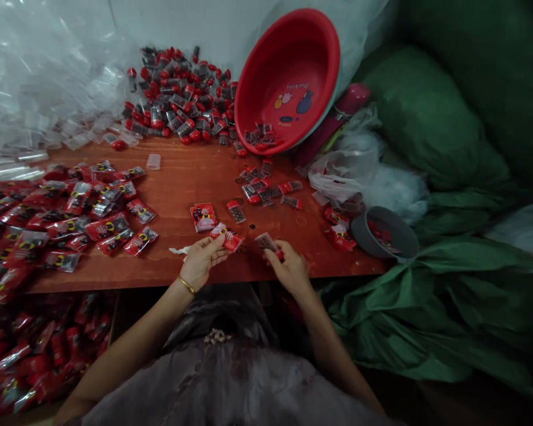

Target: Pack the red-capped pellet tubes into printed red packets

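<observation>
Near the table's front edge, my left hand (201, 261) pinches a small red printed card (231, 239) between thumb and fingers. To its right, my right hand (289, 269) is closed on a small clear bottle with a red cap (266, 242); dark contents show through its wall. Card and bottle are a short gap apart. Just beyond my left hand lies a stack of red printed cards (203, 217). Another clear bottle (236, 211) lies beside the stack, and several more bottles (270, 192) lie farther back.
A red basin (288, 77) leans at the back with bottles at its lip, beside a large bottle heap (177, 94). Filled red packets (71, 213) cover the left. Clear plastic tubes (48, 100) pile behind them. A grey bowl (362, 228) and green sacks (430, 112) stand right.
</observation>
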The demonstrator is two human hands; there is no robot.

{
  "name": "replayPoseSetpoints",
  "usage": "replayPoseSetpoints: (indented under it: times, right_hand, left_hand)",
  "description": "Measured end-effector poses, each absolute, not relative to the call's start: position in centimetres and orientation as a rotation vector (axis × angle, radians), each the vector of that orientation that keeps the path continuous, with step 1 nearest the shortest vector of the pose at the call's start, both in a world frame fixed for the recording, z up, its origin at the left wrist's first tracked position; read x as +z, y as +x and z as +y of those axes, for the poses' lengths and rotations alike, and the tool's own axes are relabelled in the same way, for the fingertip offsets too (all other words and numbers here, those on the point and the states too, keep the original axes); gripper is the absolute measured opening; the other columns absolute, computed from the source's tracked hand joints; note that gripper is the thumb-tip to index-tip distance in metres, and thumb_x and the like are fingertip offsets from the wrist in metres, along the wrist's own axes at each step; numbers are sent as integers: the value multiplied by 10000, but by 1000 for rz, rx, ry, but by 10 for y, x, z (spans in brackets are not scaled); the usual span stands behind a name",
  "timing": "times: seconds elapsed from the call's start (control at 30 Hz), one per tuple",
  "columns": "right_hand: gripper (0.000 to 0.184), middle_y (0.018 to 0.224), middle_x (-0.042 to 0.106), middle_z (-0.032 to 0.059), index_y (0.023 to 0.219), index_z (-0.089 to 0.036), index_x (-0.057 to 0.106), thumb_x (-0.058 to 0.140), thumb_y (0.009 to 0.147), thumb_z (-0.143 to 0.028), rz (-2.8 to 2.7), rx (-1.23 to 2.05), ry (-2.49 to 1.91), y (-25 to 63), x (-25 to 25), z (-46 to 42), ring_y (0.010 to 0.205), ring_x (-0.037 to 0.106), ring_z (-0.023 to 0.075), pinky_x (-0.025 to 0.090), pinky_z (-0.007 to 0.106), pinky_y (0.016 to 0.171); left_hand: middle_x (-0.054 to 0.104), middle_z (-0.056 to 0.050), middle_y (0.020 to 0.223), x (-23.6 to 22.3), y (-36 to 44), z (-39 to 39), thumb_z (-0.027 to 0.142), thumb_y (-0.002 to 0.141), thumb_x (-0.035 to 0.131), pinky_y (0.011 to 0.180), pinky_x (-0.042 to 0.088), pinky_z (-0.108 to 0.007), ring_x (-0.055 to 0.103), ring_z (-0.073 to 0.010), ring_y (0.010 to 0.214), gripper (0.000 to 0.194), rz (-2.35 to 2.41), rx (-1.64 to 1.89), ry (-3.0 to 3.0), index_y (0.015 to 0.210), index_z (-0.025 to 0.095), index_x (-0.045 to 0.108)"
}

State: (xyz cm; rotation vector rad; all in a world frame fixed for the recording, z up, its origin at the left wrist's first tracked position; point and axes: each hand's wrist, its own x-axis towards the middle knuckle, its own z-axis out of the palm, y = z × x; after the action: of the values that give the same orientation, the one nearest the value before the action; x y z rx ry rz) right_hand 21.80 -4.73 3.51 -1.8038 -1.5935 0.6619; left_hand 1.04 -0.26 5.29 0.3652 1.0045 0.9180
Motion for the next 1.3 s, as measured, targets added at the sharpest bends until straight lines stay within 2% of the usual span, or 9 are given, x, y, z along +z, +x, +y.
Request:
replayPoseSetpoints:
  times: [0.1,0.27,0.37,0.57,0.7,0.9,1.03,1.13,1.3]
  right_hand:
    - [301,690,674,-1,948,-186,540,467,880,-470,-1274,831,-1657,188,42,-68,456,570,103,466,231,505]
    - [261,677,685,-6,937,-190,545,536,854,-437,-1199,729,-1665,165,46,-74,444,582,96,476,219,510]
    - [259,673,688,-8,914,-192,555,556,840,-440,-1201,782,-1674,162,45,-72,433,585,96,464,211,485]
    - [277,624,653,-15,849,-180,562,560,816,-454,-1105,1040,-1549,153,49,-72,384,533,78,426,194,422]
    - [308,573,619,-32,859,-172,589,585,785,-471,-1075,1169,-1511,153,48,-64,345,470,63,382,183,381]
    - [296,573,571,-40,865,-170,599,566,803,-458,-1225,1087,-1475,151,46,-50,407,477,74,397,189,413]
    - [328,704,628,-16,1099,-201,539,482,866,-424,-1327,1098,-1321,149,44,-49,549,608,113,504,230,552]
    - [327,836,666,13,1141,-219,531,507,862,-387,-1358,1060,-1270,151,41,-47,558,622,110,527,247,568]
    - [420,757,688,4,1217,-215,557,570,826,-367,-1425,894,-1364,159,42,-40,576,628,140,536,265,570]
  left_hand:
    - [699,-23,654,55,18,-5,398,447,868,651,487,-242,653,-130,598,450,1032,944,365,708,151,598]
    - [682,-6,616,60,29,-9,418,363,878,581,466,-218,622,-110,536,502,1072,1019,360,683,145,605]
    - [671,2,591,60,32,-10,424,333,878,584,472,-222,610,-104,521,505,1076,1086,348,652,143,606]
    - [664,17,605,53,33,-11,406,398,861,622,481,-228,593,-93,554,415,1072,1231,455,625,144,635]
    - [656,29,597,54,35,-14,433,382,858,614,481,-220,583,-83,550,441,1040,1205,453,621,142,628]
    - [656,23,613,56,38,-18,411,418,865,531,455,-198,555,-72,508,451,983,1140,433,696,133,644]
    - [679,9,677,61,29,-6,382,450,868,581,484,-214,603,-95,567,431,946,1118,326,731,149,640]
    - [688,0,705,67,21,-2,350,471,870,586,481,-204,621,-95,590,401,943,1078,317,735,154,641]
    - [705,-22,739,68,22,-12,383,461,869,643,501,-221,633,-102,625,441,922,970,433,784,147,682]
